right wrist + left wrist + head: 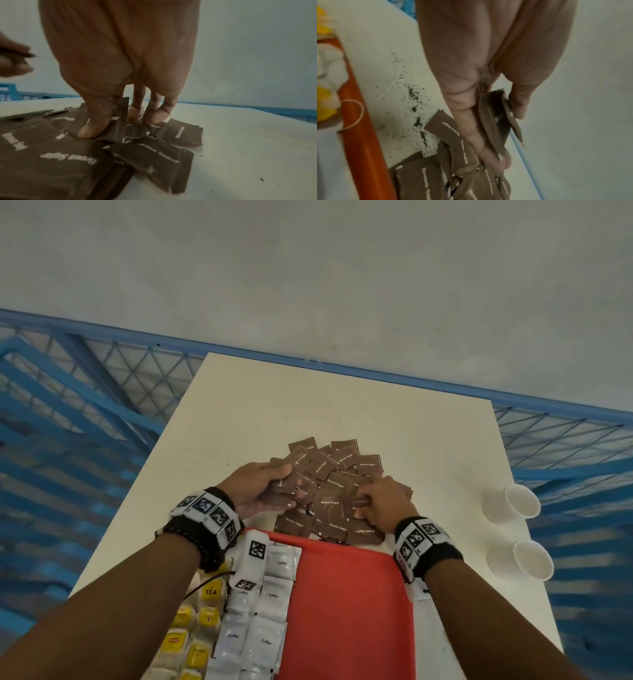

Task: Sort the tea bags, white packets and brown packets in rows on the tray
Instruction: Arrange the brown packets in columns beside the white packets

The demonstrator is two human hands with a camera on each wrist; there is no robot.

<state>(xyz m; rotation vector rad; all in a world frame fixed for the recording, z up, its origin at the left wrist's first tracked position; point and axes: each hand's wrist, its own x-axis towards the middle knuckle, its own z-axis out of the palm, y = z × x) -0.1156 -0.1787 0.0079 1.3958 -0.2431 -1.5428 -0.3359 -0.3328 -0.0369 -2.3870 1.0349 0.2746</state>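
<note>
- The left hand point(263, 487) clenches a small stack of brown packets point(489, 121) between thumb and fingers.
- The right hand point(380, 501) pinches one packet up from the brown pile point(329, 491), which lies on the table point(239, 412) at 12 o'clock of the red tray point(346, 594).
- Tea bags point(202, 625) and white packets point(260, 604) already fill rows at the tray's 9 o'clock.
- The step in hand seems to be gathering; next, the stack needs laying in the tray's bare 3 o'clock half.

Two paper cups point(520, 500); one red tray point(349, 604); brown packets point(330, 503) piled, uncountable; two hands.
</note>
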